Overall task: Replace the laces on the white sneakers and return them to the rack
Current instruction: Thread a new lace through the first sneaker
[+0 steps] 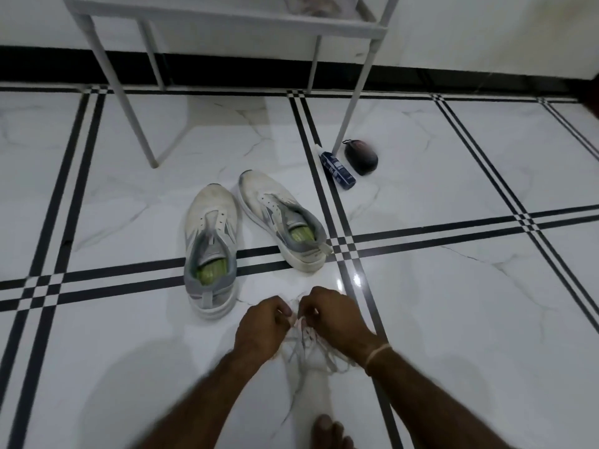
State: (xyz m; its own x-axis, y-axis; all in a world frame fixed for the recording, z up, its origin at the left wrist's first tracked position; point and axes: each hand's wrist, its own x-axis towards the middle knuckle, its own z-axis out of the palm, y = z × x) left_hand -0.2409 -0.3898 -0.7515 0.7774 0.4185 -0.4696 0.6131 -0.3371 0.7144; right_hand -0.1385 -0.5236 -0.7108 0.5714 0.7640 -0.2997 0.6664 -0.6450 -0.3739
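Two white and grey sneakers with green insoles stand on the tiled floor with no laces in their eyelets, the left sneaker (209, 244) nearer me and the right sneaker (282, 218) a little farther. In front of them my left hand (261, 325) and my right hand (334, 315) both pinch a tangled bunch of white laces (308, 345), which hangs loose between and below them. The white rack (227, 17) stands behind the sneakers against the wall.
A blue tube (337, 168) and a dark oval brush (360, 156) lie by the rack's right front leg (353, 92). My bare toes (327, 432) show at the bottom edge. Open tiled floor lies to the left and right.
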